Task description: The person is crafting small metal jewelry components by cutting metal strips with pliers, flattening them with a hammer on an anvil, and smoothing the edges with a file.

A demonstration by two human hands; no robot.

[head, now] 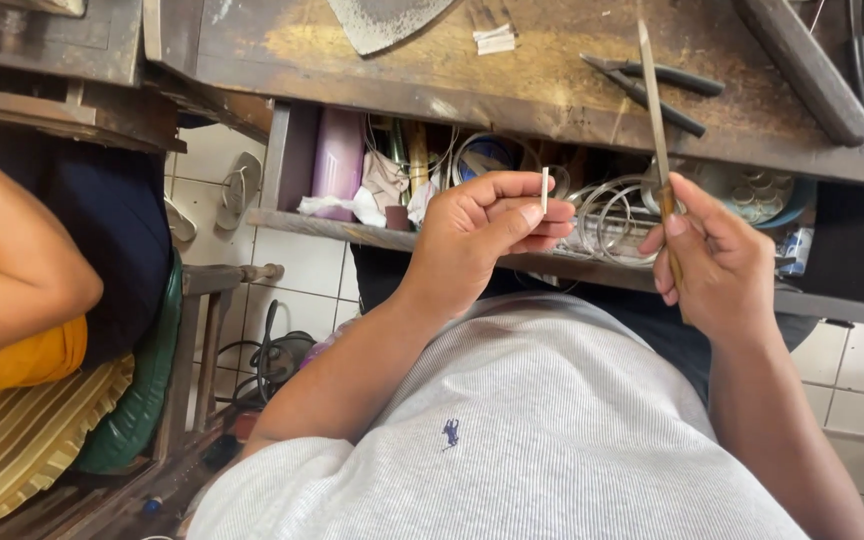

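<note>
left hand [482, 235]: fingertips pinched on small thin pale metal strip [544, 190], upright above drawer
right hand [717, 260]: closed around long slim metal file [655, 110]
tip: judged, brace strip firmly, stroke file flat along edge

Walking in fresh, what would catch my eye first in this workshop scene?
Most likely the two raised hands at the centre: the left hand pinches a small thin metal strip upright between its fingertips, while the right hand holds a long slender file pointing up over the worn wooden workbench. Behind them, an open drawer brims with silvery wire rings, and black-handled pliers lie on the bench.
</note>
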